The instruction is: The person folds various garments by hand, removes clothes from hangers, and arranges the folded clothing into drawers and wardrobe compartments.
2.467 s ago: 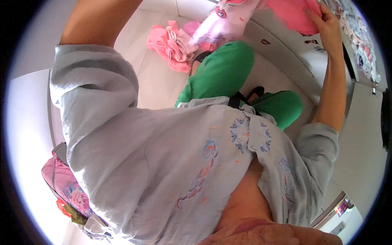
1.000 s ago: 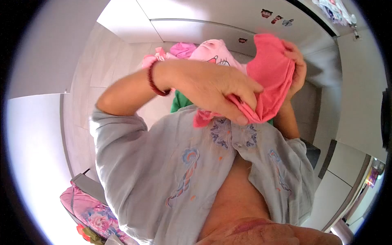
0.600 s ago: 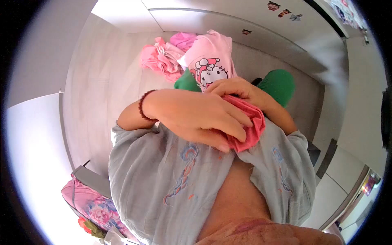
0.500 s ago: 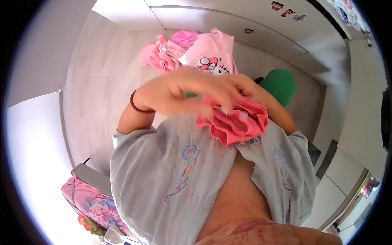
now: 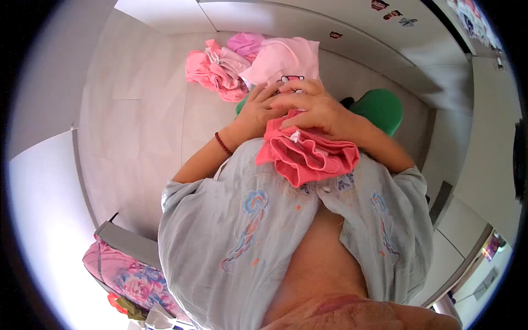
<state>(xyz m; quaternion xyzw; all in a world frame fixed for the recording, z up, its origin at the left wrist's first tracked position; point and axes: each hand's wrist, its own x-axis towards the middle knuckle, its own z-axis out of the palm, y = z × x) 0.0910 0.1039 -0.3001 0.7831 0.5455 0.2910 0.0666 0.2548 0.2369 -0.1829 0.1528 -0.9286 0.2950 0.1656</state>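
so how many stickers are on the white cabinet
4: three stickers in a slanting row at the top right, one sticker lower and further left. Others could be out of frame.

Matt cloth ripples along the puckered edge of a coral garment, while a pink shirt shows smooth fabric and a rumpled pink heap soft creases. Thread embroidery looks raised on the lightly wrinkled cloth of a grey blouse. White cabinet fronts carry a smooth, satin sheen; the pale floor looks matt and faintly grained, the dark bracelet knobbly.
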